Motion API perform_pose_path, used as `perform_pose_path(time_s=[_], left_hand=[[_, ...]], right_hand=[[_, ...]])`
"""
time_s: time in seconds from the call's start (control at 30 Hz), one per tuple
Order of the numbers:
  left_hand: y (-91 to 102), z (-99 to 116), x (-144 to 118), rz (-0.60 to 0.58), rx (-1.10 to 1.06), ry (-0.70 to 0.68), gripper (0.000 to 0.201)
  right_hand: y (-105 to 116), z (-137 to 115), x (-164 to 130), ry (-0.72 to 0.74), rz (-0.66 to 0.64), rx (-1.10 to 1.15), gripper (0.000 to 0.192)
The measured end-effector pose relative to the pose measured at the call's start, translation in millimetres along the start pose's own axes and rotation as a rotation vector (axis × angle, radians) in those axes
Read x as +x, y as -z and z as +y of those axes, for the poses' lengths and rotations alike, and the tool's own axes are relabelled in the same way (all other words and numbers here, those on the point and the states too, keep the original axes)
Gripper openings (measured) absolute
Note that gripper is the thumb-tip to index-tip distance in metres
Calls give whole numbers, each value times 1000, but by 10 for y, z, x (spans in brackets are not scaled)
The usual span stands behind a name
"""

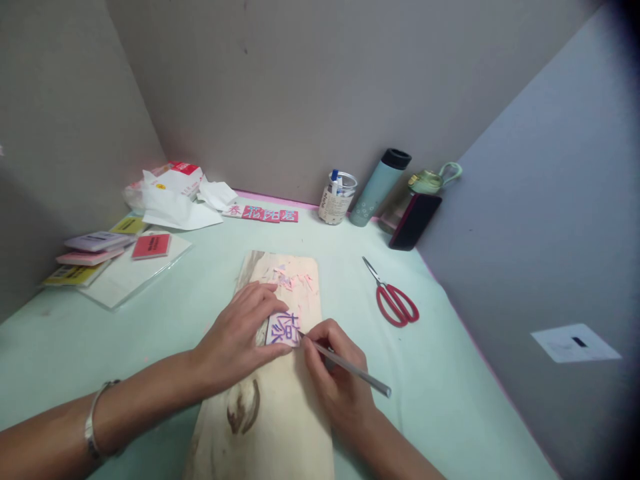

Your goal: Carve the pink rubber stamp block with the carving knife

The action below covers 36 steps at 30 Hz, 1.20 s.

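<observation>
A small pale square block (284, 330) with a purple written character lies on a wooden board (280, 400). The thumb and index finger of my left hand (247, 313) brace it at its near and far edges. In my right hand (337, 367) is a slim, silver-handled craft knife (357, 373), gripped like a pen. Its tip meets the block's right side. Pinkish shavings (286, 279) are scattered on the board just beyond the block.
Red-handled scissors (395, 303) lie right of the board. Behind stand a jar of pens (337, 199), a blue-green flask (380, 188), a green bottle (425, 180) and a phone (415, 222). Carved pink blocks (270, 215), tissues (170, 203) and stacked packets (90, 250) sit at back left.
</observation>
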State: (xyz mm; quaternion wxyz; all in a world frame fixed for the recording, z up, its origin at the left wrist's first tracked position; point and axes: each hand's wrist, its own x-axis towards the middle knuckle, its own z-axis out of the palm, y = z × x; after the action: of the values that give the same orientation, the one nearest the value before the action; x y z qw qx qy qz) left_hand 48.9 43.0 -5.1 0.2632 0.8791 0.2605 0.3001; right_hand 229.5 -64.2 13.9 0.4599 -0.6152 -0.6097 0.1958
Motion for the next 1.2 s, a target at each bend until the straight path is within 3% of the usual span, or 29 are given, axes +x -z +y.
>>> perform_pose_path(time_s=[0.23,0.4,0.53,0.63,0.73,0.8,0.87,0.93,1.03,1.13,1.2], left_hand=[[19,13,10,31,-94,66,31],[196,86,24,52,-467,420,44],[351,181,62,89,-922,650,56],[379,235,105,175,-1129,761,55],[371,257,142,240,-1201,784,49],[381,261,158,254,-1222,776,47],[410,265,168,267,-1238,768,46],[448,271,178,277,-1262,758,45],[491,285,197,295,-1289,736,45],[492,286,211,316,-1291,730,45],[472,272,210,338,-1281,739,43]], right_hand=[[44,26,51,-236,91,234,22],[112,48,65,-258,99,374,24],[180,88,45,-245,112,314,28],[181,72,10,14,44,162,26],[116,6,-8,379,-245,30,22],[61,-31,21,505,-438,-22,23],[28,-45,93,509,-481,-73,25],[26,-48,180,433,-391,-119,28],[27,-91,250,466,-244,-103,36],[-55,-182,219,492,-440,-45,27],[-139,-223,205,609,-528,-99,22]])
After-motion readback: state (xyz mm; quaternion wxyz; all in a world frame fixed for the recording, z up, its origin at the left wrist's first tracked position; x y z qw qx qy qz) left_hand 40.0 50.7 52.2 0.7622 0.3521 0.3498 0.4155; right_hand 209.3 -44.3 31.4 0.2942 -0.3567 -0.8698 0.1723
